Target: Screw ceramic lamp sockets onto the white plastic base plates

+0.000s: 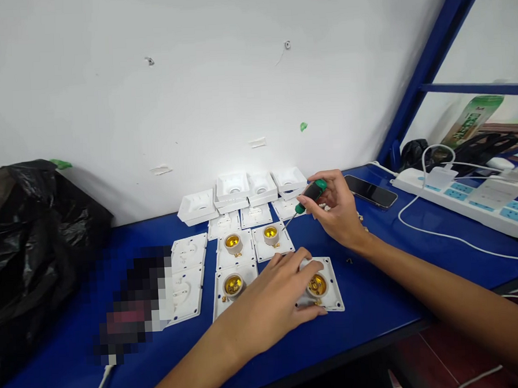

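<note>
Pressing my left hand [278, 291] down on a white lamp-holder plate [329, 291] at the desk's [376, 280] near edge, I grip its brass socket between fingers and thumb. My right hand [338, 207], at one o'clock from it, grasps a green-handled screwdriver [309, 196]. More plates [233, 250] lie at eleven o'clock.

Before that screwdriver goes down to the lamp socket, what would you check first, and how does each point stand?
1. Left hand steadies the socket plate: ok.
2. Right hand grips the screwdriver: ok.
3. Screwdriver tip on a screw: not ok, it is raised above the plates.
4. Plate lies flat on the blue table: ok.
5. Screw seated in the plate: cannot tell.
6. Phone lies apart from the hands: ok.
</note>
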`<state>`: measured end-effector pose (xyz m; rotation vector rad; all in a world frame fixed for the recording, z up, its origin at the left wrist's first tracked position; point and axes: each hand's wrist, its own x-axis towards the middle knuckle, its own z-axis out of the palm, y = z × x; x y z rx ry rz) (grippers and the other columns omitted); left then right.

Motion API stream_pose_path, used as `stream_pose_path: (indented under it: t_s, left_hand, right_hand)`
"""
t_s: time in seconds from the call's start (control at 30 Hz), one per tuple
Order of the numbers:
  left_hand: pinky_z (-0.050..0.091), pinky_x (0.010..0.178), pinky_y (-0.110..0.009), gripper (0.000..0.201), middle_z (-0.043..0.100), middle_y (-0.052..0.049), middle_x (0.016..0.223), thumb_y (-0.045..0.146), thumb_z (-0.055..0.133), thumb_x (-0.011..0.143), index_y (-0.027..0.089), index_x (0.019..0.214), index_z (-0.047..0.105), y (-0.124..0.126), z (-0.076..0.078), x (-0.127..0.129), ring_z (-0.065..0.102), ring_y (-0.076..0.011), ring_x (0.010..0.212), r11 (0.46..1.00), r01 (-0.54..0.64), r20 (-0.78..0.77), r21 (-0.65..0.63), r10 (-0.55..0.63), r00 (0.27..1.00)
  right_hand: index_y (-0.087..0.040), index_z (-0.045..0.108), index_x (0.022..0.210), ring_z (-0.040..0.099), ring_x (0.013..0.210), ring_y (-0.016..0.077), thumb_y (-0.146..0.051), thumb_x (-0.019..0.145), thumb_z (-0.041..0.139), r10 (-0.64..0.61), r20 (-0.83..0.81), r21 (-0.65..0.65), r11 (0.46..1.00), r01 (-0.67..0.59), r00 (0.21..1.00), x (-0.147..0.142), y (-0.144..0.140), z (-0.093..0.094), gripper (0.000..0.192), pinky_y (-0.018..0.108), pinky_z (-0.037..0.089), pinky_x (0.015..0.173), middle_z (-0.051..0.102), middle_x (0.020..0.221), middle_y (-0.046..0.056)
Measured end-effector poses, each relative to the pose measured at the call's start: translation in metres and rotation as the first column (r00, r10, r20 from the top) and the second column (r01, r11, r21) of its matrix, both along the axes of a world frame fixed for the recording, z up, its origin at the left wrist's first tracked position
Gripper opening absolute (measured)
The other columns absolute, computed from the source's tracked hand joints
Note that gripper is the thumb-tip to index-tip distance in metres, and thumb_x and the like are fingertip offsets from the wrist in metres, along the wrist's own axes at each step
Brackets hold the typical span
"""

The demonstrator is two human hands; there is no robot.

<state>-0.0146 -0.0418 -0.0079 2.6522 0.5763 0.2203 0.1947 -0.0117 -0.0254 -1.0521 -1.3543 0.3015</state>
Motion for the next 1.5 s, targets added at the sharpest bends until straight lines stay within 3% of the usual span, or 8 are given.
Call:
stream_pose_path:
  t_s: [0.17, 0.37, 0.5, 0.73, 0.97, 1.17, 1.37, 1.5]
  left_hand:
    - [0.047, 0.103, -0.048, 0.051, 0.06, -0.008, 0.123, 0.058, 0.07, 0.087, 0.021, 0.121, 0.062, 0.001, -0.012, 0.007, 0.057, -0.0289, 0.117, 0.987, 0.002, 0.015, 0.16, -0.004, 1.0]
    - [0.045, 0.108, -0.046, 0.05, 0.058, -0.01, 0.13, 0.061, 0.064, 0.09, 0.017, 0.115, 0.059, -0.003, -0.015, 0.012, 0.055, -0.0284, 0.123, 0.988, -0.037, 0.06, 0.147, 0.029, 0.998]
    - [0.049, 0.103, -0.045, 0.048, 0.062, -0.01, 0.12, 0.06, 0.064, 0.09, 0.016, 0.109, 0.059, -0.006, -0.016, 0.016, 0.059, -0.0283, 0.114, 0.992, -0.088, 0.055, 0.096, 0.083, 0.995]
    - [0.053, 0.097, -0.037, 0.04, 0.064, -0.006, 0.123, 0.032, 0.077, 0.085, 0.021, 0.118, 0.057, -0.004, -0.015, 0.012, 0.063, -0.0249, 0.114, 0.99, -0.072, 0.132, -0.12, 0.088, 0.987]
    - [0.054, 0.094, -0.039, 0.049, 0.059, -0.006, 0.137, 0.053, 0.063, 0.095, 0.028, 0.136, 0.053, 0.001, -0.012, 0.001, 0.064, -0.0264, 0.117, 0.954, -0.127, 0.087, -0.27, 0.156, 0.984]
    - [0.054, 0.091, -0.038, 0.039, 0.059, -0.004, 0.137, 0.051, 0.05, 0.102, 0.031, 0.136, 0.049, -0.002, -0.011, -0.004, 0.065, -0.0243, 0.113, 0.944, -0.152, 0.048, -0.292, 0.173, 0.984]
    - [0.052, 0.07, -0.031, 0.039, 0.062, -0.004, 0.112, 0.058, 0.056, 0.097, 0.022, 0.113, 0.055, -0.002, -0.017, 0.01, 0.066, -0.0206, 0.089, 0.976, -0.172, 0.082, -0.134, 0.184, 0.98]
    - [0.052, 0.078, -0.035, 0.039, 0.059, -0.005, 0.103, 0.057, 0.061, 0.095, 0.018, 0.094, 0.054, 0.0, -0.023, 0.023, 0.061, -0.0219, 0.091, 0.979, -0.192, 0.134, 0.063, 0.182, 0.974]
  right_hand:
    - [-0.027, 0.053, 0.11, 0.057, 0.064, 0.0109, -0.037, 0.085, 0.075, -0.01, -0.009, -0.009, 1.0, 0.01, 1.0, 0.002, 0.001, -0.002, 0.035, 0.029, 0.053, 0.055, 0.057, 0.083, -0.003]
    - [-0.027, 0.054, 0.109, 0.057, 0.06, 0.01, -0.033, 0.085, 0.075, 0.013, -0.034, -0.019, 1.0, -0.013, 0.999, -0.001, 0.001, -0.007, 0.033, 0.027, 0.05, 0.05, 0.057, 0.08, -0.004]
    - [-0.028, 0.054, 0.108, 0.059, 0.059, 0.0098, -0.031, 0.084, 0.077, 0.046, -0.054, -0.011, 0.999, -0.047, 0.997, -0.005, -0.001, -0.008, 0.033, 0.026, 0.05, 0.048, 0.057, 0.079, -0.005]
    - [-0.028, 0.055, 0.108, 0.059, 0.06, 0.0099, -0.028, 0.085, 0.077, 0.03, -0.023, 0.024, 0.999, -0.03, 0.999, -0.008, -0.009, 0.0, 0.033, 0.026, 0.05, 0.049, 0.059, 0.081, -0.004]
    - [-0.027, 0.058, 0.113, 0.057, 0.061, 0.0093, -0.031, 0.087, 0.074, -0.015, 0.019, 0.066, 0.998, 0.013, 1.0, -0.002, -0.008, 0.003, 0.03, 0.025, 0.049, 0.049, 0.056, 0.082, -0.003]
    - [-0.027, 0.059, 0.113, 0.058, 0.064, 0.0087, -0.027, 0.086, 0.075, -0.006, 0.032, 0.092, 0.996, 0.003, 0.999, -0.003, -0.009, 0.004, 0.031, 0.023, 0.05, 0.051, 0.057, 0.085, -0.003]
    - [-0.026, 0.06, 0.108, 0.057, 0.066, 0.0095, -0.022, 0.086, 0.073, -0.066, 0.067, 0.192, 0.98, 0.052, 0.996, -0.008, 0.0, 0.014, 0.026, 0.023, 0.05, 0.054, 0.056, 0.08, -0.004]
    - [-0.024, 0.06, 0.103, 0.054, 0.065, 0.0097, -0.023, 0.085, 0.074, -0.137, 0.093, 0.243, 0.964, 0.11, 0.986, -0.009, 0.008, 0.007, 0.023, 0.024, 0.047, 0.052, 0.053, 0.079, -0.004]
